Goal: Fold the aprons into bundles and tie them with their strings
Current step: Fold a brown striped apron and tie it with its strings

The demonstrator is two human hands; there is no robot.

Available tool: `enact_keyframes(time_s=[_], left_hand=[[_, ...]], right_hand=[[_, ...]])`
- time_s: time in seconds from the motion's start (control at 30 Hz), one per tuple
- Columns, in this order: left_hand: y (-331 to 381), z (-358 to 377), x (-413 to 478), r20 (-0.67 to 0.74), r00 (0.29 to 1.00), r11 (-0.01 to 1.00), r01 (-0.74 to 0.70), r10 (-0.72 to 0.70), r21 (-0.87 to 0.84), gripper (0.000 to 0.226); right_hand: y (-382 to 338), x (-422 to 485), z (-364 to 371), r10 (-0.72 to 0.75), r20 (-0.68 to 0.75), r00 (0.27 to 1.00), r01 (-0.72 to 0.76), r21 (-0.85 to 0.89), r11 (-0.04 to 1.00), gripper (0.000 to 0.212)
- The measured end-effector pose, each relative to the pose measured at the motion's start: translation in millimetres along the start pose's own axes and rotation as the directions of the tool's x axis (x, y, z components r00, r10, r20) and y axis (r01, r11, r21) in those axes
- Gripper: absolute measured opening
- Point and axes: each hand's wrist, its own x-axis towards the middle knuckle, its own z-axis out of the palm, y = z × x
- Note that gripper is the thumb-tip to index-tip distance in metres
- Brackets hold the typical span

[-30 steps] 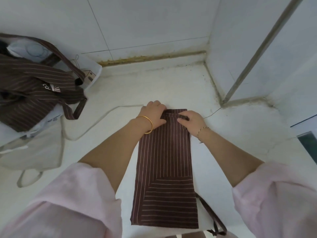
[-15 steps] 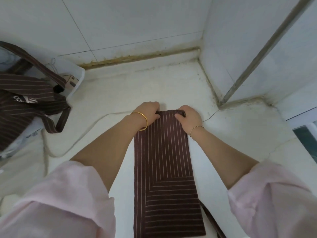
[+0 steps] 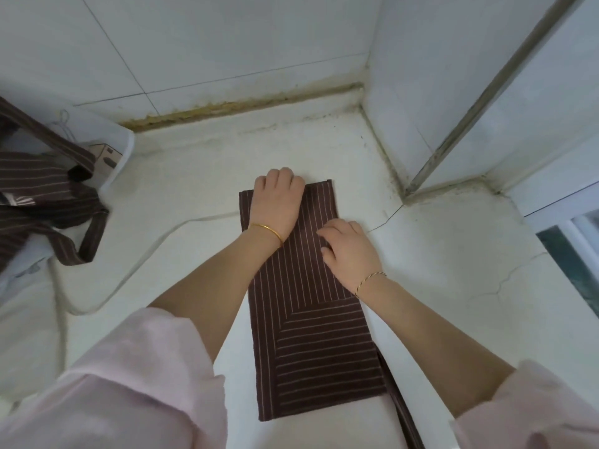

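Axis: brown pinstriped folded apron [image 3: 311, 335] runs straight away from body.
Left hand [image 3: 278, 197]: grips far end.
Right hand [image 3: 351, 251]: nearer, grip unclear.

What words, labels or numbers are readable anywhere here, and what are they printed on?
Nothing here can be read as text.
White print on the piled apron: blurred and cut off at the picture's edge, unreadable.
Dark marks on the small cardboard box: too small to read.
Folded apron: stripes only, no lettering visible.
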Motion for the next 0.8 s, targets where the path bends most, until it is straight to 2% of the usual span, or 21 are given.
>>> enact_keyframes(time_s=[0.07,0.13,0.17,0.23,0.33,0.4,0.47,0.53,0.6,0.7,0.8], left_hand=[[6.8,5.1,-16.6,0.008,0.995,0.989,-0.097,0.099,-0.113,0.019],[5.0,8.6,-36.4,0.149,0.978,0.982,-0.128,0.149,-0.141,0.034],[-0.1,9.0,-46.2,0.233,0.963,0.986,-0.110,0.137,-0.125,0.043],[-13.6,7.9,-58.5,0.297,0.952,0.995,-0.049,0.073,-0.088,0.050],[-24.0,-1.7,-70.9,0.230,0.973,0.995,0.055,-0.033,-0.088,0.041],[-24.5,-7.5,-80.5,0.090,0.993,0.985,-0.063,0.078,-0.159,0.031],[-20.8,-18.9,-98.7,-0.012,0.960,0.929,-0.274,0.279,-0.249,0.023],[-17.5,-32.8,-118.7,0.034,0.880,0.849,-0.446,0.473,-0.283,0.021],[-20.0,-39.6,-133.2,0.131,0.791,0.785,-0.543,0.597,-0.298,0.029],[-30.9,-43.4,-151.0,0.233,0.729,0.762,-0.583,0.643,-0.281,0.044],[-36.3,-43.5,-168.1,0.303,0.741,0.798,-0.525,0.599,-0.295,0.058]], right_hand=[[4.0,-2.4,2.6,-0.032,0.005,0.999,0.032,-0.022,0.999,0.035],[7.8,-5.7,4.3,-0.062,0.001,0.998,0.062,-0.063,0.996,0.037],[9.4,-8.9,3.8,-0.069,-0.012,0.998,0.067,-0.092,0.994,0.039],[11.5,-16.2,1.1,-0.055,-0.044,0.998,0.049,-0.123,0.991,0.041],[11.0,-24.7,-3.7,-0.036,-0.046,0.998,0.031,-0.097,0.995,0.044],[9.8,-26.8,-6.9,-0.088,-0.079,0.993,0.083,-0.062,0.995,0.046],[9.3,-35.2,-10.7,-0.176,-0.118,0.977,0.173,-0.040,0.984,0.044],[13.9,-50.6,-13.2,-0.227,-0.048,0.973,0.226,-0.028,0.974,0.040],[19.9,-63.8,-14.6,-0.238,0.056,0.970,0.239,-0.008,0.971,0.041],[30.3,-73.3,-10.9,-0.205,0.083,0.975,0.204,0.015,0.979,0.048],[32.0,-76.4,-12.9,-0.163,0.093,0.982,0.161,0.027,0.987,0.052]])
